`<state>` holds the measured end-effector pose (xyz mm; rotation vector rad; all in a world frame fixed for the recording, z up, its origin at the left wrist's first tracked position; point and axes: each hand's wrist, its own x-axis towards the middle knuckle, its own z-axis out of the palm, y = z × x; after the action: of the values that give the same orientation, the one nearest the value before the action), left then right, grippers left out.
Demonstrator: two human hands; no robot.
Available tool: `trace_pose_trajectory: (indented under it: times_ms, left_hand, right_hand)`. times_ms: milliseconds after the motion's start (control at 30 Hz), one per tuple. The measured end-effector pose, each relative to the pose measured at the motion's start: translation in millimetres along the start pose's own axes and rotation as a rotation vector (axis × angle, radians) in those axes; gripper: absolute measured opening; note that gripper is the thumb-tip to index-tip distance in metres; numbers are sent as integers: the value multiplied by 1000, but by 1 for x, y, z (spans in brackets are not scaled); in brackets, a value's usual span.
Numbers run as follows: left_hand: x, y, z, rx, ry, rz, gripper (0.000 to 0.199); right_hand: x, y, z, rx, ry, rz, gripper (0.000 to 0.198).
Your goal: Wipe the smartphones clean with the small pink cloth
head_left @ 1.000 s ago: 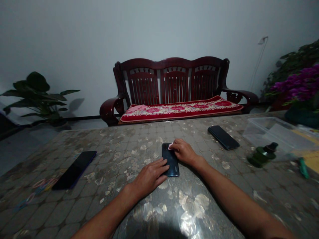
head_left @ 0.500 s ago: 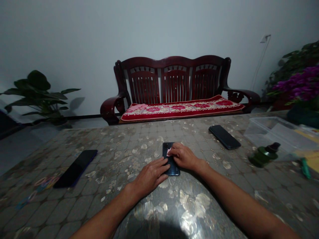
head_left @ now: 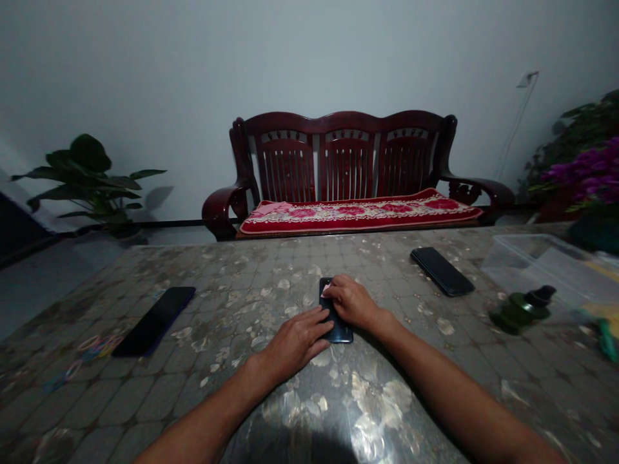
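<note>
One flower-patterned tabletop (head_left: 207,270) carries three phones: a middle phone (head_left: 343,332), beneath both hands and partly hidden, plus a left phone (head_left: 155,322) and a right phone (head_left: 442,270), both well apart. The left hand (head_left: 300,338) rests flat over the middle one's left edge; the right hand (head_left: 356,304) pinches one pink scrap (head_left: 326,292), mostly covered, against its upper end.

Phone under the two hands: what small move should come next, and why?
Perhaps slide the pink scrap down the phone towards its near end: the right hand pinches the scrap near the far end, and the left hand rests lower down.
</note>
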<state>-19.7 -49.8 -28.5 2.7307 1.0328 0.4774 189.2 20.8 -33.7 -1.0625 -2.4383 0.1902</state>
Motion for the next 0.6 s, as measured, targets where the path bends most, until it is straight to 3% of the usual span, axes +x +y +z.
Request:
trace_pose_trajectory:
  times_ms: [233,467,600]
  left_hand:
    - [1,0,0,22,-17,-11,38]
    - [2,0,2,6,-17,-21,39]
    - [1,0,2,26,-7,-14,37]
  right_hand:
    - [5,0,-5,-35,-24,-31,27]
    - [-1,8,-19,-117,-37,158,28]
    - [-2,2,-18,-79,-70,52,29]
